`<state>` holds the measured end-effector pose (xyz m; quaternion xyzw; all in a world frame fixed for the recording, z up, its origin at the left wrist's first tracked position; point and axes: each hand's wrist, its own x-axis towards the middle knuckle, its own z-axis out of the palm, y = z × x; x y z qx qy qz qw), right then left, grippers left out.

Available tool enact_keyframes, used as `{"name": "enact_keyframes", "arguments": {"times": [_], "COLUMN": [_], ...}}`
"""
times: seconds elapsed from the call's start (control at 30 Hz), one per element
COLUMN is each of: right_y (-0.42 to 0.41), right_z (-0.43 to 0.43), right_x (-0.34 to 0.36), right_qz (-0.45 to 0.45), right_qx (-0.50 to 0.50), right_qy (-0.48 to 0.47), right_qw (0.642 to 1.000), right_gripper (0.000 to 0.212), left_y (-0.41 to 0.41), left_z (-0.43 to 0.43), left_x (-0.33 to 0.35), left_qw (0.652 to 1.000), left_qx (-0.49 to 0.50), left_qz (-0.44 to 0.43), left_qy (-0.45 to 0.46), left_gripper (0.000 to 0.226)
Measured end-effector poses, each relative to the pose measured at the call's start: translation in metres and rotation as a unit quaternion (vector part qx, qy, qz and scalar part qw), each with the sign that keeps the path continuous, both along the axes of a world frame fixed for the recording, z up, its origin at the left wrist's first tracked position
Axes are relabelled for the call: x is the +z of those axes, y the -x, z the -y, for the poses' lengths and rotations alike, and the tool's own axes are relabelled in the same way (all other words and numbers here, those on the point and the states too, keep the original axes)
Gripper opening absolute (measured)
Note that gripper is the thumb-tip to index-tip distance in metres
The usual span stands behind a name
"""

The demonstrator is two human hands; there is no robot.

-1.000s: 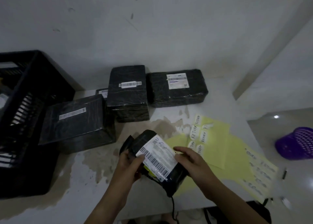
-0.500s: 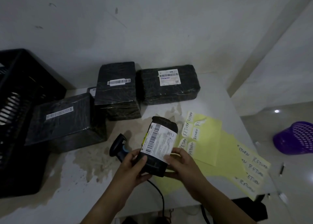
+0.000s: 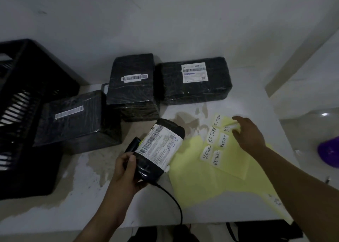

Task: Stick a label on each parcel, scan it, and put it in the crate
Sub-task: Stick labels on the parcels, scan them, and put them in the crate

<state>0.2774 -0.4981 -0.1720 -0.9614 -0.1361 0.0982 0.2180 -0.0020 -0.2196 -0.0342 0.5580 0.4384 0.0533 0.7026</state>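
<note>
Nearest me, the scanner's cable (image 3: 174, 199) loops off the table (image 3: 73, 201) edge. Just past it my left hand (image 3: 127, 170) has its fingers and thumb wrapped round the lower end of the small parcel (image 3: 157, 150). The parcel is tilted up off the table with its printed shipping sticker facing me. The scanner (image 3: 133, 144) lies right behind that parcel, mostly hidden.

To the right is the yellow sheet (image 3: 198, 183). My right hand (image 3: 249, 135) is reaching across it, thumb and fingertips closed on the edge of one return label (image 3: 233, 127). There is motion blur, so I judge that a pinch rather than a flat press. The other labels (image 3: 212, 137) sit in rows beside it.

The step in hand looks like peeling. I would lift from one corner and pull low along the sheet so the label does not curl onto itself. The sheet is loose and may rise with it, so a spare finger should pin it down. I would keep the parcel steady and stick the label on bare wrap, clear of the barcode, so the scan reads.

Farther back wait three bigger parcels: one near the crate (image 3: 77, 120), a taller one (image 3: 132, 87) and a flat one (image 3: 194, 87). The black crate (image 3: 27, 73) stands at the far left.
</note>
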Motion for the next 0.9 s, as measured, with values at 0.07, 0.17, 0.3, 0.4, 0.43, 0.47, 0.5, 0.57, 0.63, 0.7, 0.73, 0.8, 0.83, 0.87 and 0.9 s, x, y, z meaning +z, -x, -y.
{"name": "enact_keyframes", "arguments": {"times": [0.07,0.17,0.3,0.4,0.43,0.47,0.5,0.57,0.63,0.7,0.73,0.8,0.83,0.87,0.9], "right_y": [0.0,0.0,-0.004,0.002,0.007,0.014,0.024,0.052,0.087,0.122,0.137,0.157,0.164,0.169,0.173], "right_z": [-0.005,-0.007,-0.001,0.0,-0.002,-0.006,-0.011,-0.025,-0.042,-0.06,-0.068,-0.084,-0.092,-0.1,-0.107], "right_x": [0.003,0.003,0.01,0.038,0.05,0.063,0.078,0.111,0.142,0.169,0.179,0.19,0.192,0.194,0.196], "right_qz": [0.044,0.071,0.006,-0.028,-0.03,-0.028,-0.023,-0.016,-0.012,-0.013,-0.011,0.009,0.017,0.024,0.031], "right_qx": [0.035,0.051,-0.031,-0.121,-0.135,-0.136,-0.127,-0.093,-0.051,0.007,0.039,0.092,0.109,0.12,0.13], "right_qy": [0.033,0.053,-0.033,-0.15,-0.178,-0.204,-0.226,-0.257,-0.277,-0.303,-0.314,-0.305,-0.294,-0.285,-0.281], "right_qw": [0.998,0.995,0.999,0.981,0.974,0.969,0.965,0.962,0.96,0.953,0.949,0.948,0.95,0.951,0.95], "right_gripper": [0.031,0.017,0.013,0.013,0.012,0.012,0.011,0.009,0.007,0.011,0.014,0.015,0.015,0.016,0.018], "left_y": [-0.001,-0.003,-0.008,-0.012,-0.012,-0.013,-0.013,-0.013,-0.011,-0.008,-0.007,-0.004,-0.003,-0.002,-0.001], "left_z": [-0.002,0.0,0.004,0.004,0.004,0.003,0.001,-0.002,-0.005,-0.008,-0.009,-0.009,-0.007,-0.005,-0.003], "left_x": [-0.001,-0.002,0.001,0.005,0.007,0.009,0.011,0.017,0.025,0.033,0.036,0.042,0.044,0.047,0.049], "left_qw": [1.0,1.0,0.999,0.995,0.994,0.994,0.995,0.997,0.998,0.997,0.997,0.996,0.996,0.996,0.996], "left_qx": [-0.003,0.0,0.03,0.053,0.054,0.054,0.051,0.04,0.03,0.028,0.032,0.03,0.023,0.016,0.01], "left_qz": [-0.004,-0.011,-0.006,0.01,0.018,0.025,0.03,0.04,0.055,0.066,0.07,0.073,0.071,0.068,0.07], "left_qy": [-0.009,-0.011,0.028,0.079,0.09,0.093,0.086,0.054,0.015,-0.016,-0.024,-0.039,-0.05,-0.055,-0.057], "left_gripper": [0.022,0.023,0.023,0.024,0.022,0.017,0.013,0.014,0.028,0.037,0.037,0.039,0.038,0.036,0.034]}}
